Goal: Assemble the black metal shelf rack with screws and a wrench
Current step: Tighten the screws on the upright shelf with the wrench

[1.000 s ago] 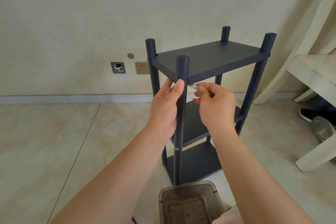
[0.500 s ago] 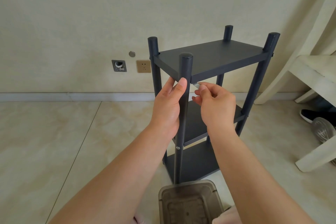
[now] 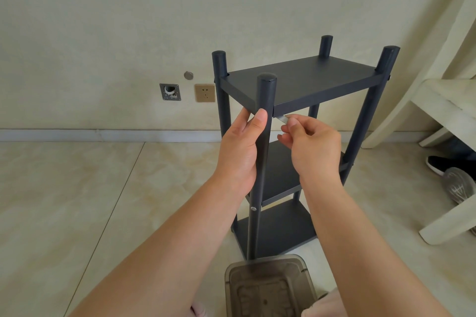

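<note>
Both hands stay put: left hand (image 3: 240, 152) grips the post (image 3: 261, 162), right hand (image 3: 313, 147) keeps pinching the wrench (image 3: 282, 118); tightening likely continues.

Soft even daylight, faint shadows, sharp focus, wide-angle bowing at edges.

No readable text, labels, brands, numbers or signs are showing anywhere in the head view. Nothing printed is appearing on the black shelf rack (image 3: 301, 80), on the brown plastic container (image 3: 269, 288) at the bottom edge, or on the wall socket (image 3: 204, 92).
</note>
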